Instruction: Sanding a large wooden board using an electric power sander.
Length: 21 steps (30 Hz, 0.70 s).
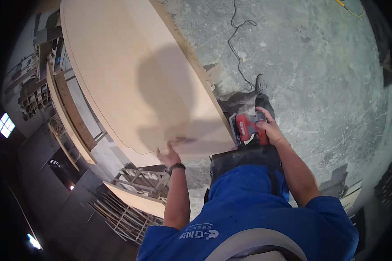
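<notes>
A large pale wooden panel (117, 56) with a curved far-left edge and a thin line along its rim lies in front of me. My left hand (169, 156), with a dark band at its wrist, rests on the panel's near edge, fingers apart and holding nothing. My right hand (269, 126) is closed around the handle of a red and grey power tool (247, 127). The tool's flat plate is against or close beside the panel's right edge; whether it touches, I cannot tell. Whether it is a sander or a jigsaw is unclear.
A dark cord (236, 48) lies across the concrete floor (318, 78) near my shoe (262, 85). Left of the panel lean long curved boards (67, 115). Metal racks (128, 211) stand at the lower left, with another pale board (137, 200) beside them. A yellow cable (350, 8) is at the far right.
</notes>
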{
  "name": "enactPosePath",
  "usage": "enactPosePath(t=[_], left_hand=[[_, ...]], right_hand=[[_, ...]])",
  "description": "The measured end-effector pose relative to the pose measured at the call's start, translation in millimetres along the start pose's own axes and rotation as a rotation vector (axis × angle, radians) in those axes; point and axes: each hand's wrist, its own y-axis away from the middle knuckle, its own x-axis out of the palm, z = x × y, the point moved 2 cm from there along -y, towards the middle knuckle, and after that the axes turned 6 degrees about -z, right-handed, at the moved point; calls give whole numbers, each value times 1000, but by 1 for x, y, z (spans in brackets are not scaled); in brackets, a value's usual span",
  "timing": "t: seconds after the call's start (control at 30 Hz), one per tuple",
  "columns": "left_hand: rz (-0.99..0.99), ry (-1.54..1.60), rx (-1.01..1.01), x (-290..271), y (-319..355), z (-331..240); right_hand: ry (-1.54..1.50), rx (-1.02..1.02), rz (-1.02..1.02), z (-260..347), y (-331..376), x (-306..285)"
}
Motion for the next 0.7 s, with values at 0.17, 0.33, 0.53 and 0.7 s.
enactPosePath(t=[0.17, 0.33, 0.53, 0.7], left_hand=[[-66, -15, 1015, 96, -11, -275], [-147, -57, 902, 128, -19, -361], [-127, -42, 901, 134, -16, -358], [-175, -29, 914, 125, -20, -354]], right_hand=[[201, -112, 152, 5, -32, 35], [322, -578, 159, 109, -130, 112], [151, -441, 255, 194, -208, 189], [277, -496, 262, 144, -160, 151]])
